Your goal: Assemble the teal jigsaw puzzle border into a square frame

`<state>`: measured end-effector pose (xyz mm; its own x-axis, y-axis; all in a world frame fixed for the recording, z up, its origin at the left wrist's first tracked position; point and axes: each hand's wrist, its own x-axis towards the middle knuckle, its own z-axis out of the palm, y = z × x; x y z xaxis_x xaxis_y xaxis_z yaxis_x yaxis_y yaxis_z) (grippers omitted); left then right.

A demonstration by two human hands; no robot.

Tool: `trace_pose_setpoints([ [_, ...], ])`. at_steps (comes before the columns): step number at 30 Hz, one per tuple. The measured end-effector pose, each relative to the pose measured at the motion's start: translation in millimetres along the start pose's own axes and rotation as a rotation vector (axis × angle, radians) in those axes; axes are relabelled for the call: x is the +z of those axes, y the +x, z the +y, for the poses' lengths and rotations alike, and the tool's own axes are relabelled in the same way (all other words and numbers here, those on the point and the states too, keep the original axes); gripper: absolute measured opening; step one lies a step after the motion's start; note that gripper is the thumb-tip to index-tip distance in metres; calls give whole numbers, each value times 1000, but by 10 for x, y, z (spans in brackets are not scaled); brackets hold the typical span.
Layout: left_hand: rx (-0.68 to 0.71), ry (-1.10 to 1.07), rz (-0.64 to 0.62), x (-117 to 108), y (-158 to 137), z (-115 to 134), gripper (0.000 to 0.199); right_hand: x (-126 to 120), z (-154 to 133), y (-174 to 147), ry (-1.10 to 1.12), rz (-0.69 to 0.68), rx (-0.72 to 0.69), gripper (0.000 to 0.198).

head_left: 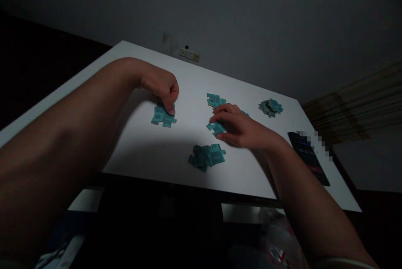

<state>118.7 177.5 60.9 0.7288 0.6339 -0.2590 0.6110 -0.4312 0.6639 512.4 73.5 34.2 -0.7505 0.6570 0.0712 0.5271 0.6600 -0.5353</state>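
Observation:
Teal jigsaw pieces (161, 116) lie left of the table's middle, seemingly joined together. My left hand (161, 87) is closed with fingers curled, its thumb pressed on their upper right edge; the fingertips are hidden. Farther right, my right hand (234, 124) spans a teal jigsaw piece (216, 127) between thumb and fingers, low over the table. Just beyond its fingers is a small group of pieces (216, 100), partly covered by the hand. Nearer to me sits an overlapping heap of teal pieces (207, 156).
The white table (147, 152) stands against a grey wall with sockets (189, 54). Another pile of pieces (270, 107) lies at the far right. A dark phone (307, 158) with a lit screen rests near the right edge. Below the front edge is a clear plastic bag (278, 235).

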Motion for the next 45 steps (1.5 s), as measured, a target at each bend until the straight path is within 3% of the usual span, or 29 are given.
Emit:
trace_pose_setpoints([
  [2,-21,-7,-17,39,10,51,55,-2,8,-11,-5,-11,9,36],
  [4,-129,-11,-50,85,30,135,57,-1,13,-16,-13,-37,-1,34],
  [8,-224,2,15,152,102,265,58,11,7,-8,-53,-64,-41,51],
  [12,-152,-40,102,202,176,278,57,18,-24,9,-90,-67,-52,46],
  [16,-53,-119,104,298,202,410,50,21,-77,22,-49,-53,-9,37],
  [20,88,-204,43,451,204,672,30,40,-121,36,190,54,110,21],
  [22,136,-227,53,520,224,747,24,49,-139,36,402,95,143,26],
  [25,123,-222,168,585,290,733,18,75,-185,27,705,-17,156,42],
  [27,82,-186,282,604,344,669,17,111,-237,30,809,-108,144,42],
  [31,6,40,453,637,407,544,35,210,-353,85,730,-129,58,28],
  [35,-28,307,498,691,412,466,49,297,-407,152,572,-159,15,19],
  [40,-46,345,537,665,505,162,47,331,-309,178,406,31,-49,20],
  [43,-100,308,674,560,550,-161,38,253,-99,175,161,295,41,27],
  [45,-201,173,750,477,532,-326,35,180,104,179,-18,487,146,35],
])
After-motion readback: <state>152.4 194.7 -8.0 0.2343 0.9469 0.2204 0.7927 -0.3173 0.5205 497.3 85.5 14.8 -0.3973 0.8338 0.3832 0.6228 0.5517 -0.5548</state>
